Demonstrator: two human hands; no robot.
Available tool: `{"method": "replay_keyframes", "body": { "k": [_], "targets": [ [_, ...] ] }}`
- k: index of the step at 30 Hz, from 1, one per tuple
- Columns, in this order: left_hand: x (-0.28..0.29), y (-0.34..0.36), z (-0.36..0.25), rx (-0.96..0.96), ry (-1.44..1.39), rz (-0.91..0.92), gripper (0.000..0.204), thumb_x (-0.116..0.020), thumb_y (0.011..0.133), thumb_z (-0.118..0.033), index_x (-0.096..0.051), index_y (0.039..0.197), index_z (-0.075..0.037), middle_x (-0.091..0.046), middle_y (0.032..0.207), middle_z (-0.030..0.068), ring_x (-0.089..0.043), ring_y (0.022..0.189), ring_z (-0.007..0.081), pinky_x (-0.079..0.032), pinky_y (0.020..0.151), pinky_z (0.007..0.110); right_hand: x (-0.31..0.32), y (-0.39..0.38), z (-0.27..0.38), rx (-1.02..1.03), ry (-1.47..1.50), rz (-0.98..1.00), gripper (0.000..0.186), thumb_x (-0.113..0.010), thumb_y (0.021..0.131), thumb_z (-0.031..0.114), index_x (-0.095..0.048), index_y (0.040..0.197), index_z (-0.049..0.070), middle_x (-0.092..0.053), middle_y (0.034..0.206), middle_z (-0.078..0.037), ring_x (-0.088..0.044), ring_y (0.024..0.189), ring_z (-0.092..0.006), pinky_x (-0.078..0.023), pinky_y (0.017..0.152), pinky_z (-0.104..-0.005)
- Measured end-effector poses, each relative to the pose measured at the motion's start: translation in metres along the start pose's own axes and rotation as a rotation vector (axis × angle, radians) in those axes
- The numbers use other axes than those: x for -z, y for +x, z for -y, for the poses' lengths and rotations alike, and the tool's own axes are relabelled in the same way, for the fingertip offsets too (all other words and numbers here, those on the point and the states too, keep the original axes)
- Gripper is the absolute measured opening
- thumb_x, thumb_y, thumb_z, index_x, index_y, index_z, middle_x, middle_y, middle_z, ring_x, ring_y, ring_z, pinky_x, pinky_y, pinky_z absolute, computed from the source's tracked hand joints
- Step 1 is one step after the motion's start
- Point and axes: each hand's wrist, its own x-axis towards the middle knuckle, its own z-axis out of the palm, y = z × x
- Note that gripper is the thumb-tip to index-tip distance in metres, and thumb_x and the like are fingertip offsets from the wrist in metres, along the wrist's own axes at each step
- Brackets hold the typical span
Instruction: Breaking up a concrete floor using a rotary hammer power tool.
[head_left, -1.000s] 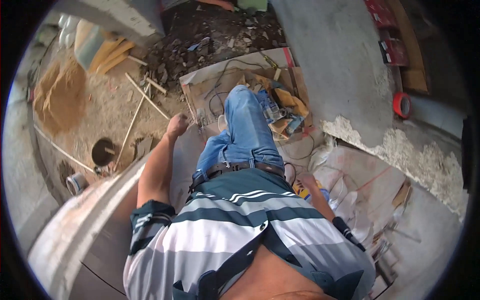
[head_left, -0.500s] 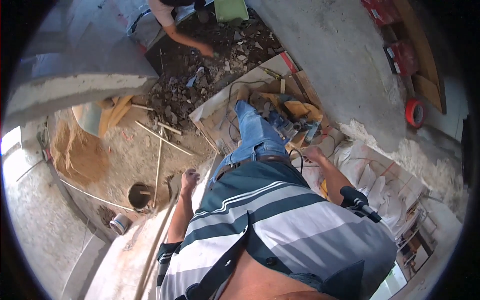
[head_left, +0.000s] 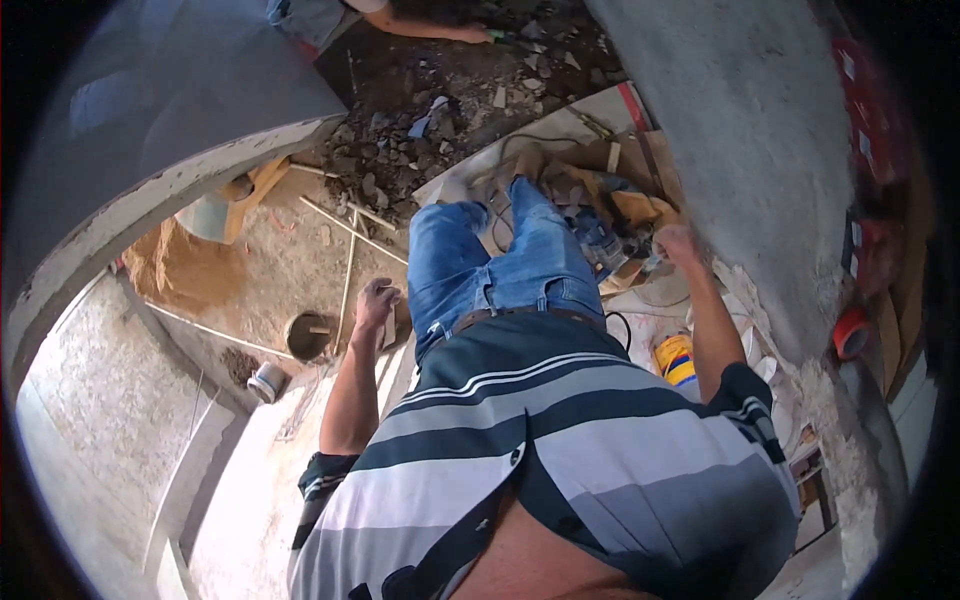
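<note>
My left hand is held out beside my jeans, fingers loosely bent and apart, with nothing visible in it, above pale concrete and near a dark bucket. My right hand is out at the other side by the rough wall, fingers loosely bent, over a pile of tools and yellowish bags; whether it touches anything is unclear. A blue power tool lies in that pile on boards by my legs. A yellow and blue container stands behind my right forearm.
A co-worker's arm reaches over dark rubble with a green-handled tool. A concrete overhang is at upper left, above a sand heap and crossed wooden strips. A grey wall with red boxes and tape borders the right.
Both my hands have risen in the view, the right one out toward the wall. My legs have shifted, and more overhang shows. The co-worker's arm has moved right, with a green-handled tool visible.
</note>
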Motion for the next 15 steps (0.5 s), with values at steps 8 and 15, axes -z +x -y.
{"method": "replay_keyframes", "body": {
  "k": [8, 15],
  "targets": [
    [0.040, 0.047, -0.043, -0.070, 0.036, 0.041, 0.033, -0.053, 0.071, -0.008, -0.051, 0.101, 0.006, -0.061, 0.080, 0.0135, -0.059, 0.066, 0.0175, -0.045, 0.054, 0.023, -0.018, -0.030, -0.099, 0.193, -0.587, 0.001, 0.014, -0.051, 0.071, 0.015, -0.055, 0.061, 0.005, -0.053, 0.054, -0.005, -0.054, 0.046, -0.0147, -0.044, 0.042, -0.0276],
    [0.096, 0.114, -0.075, -0.289, -0.021, 0.052, 0.029, -0.057, 0.071, -0.008, -0.052, 0.097, 0.004, -0.059, 0.077, 0.0110, -0.057, 0.063, 0.0152, -0.046, 0.054, 0.025, -0.111, -0.065, -0.042, -0.321, -0.157, -0.036, 0.016, -0.052, 0.071, 0.014, -0.057, 0.061, 0.002, -0.056, 0.055, -0.007, -0.054, 0.044, -0.0133, -0.044, 0.041, -0.0272]
  ]
}}
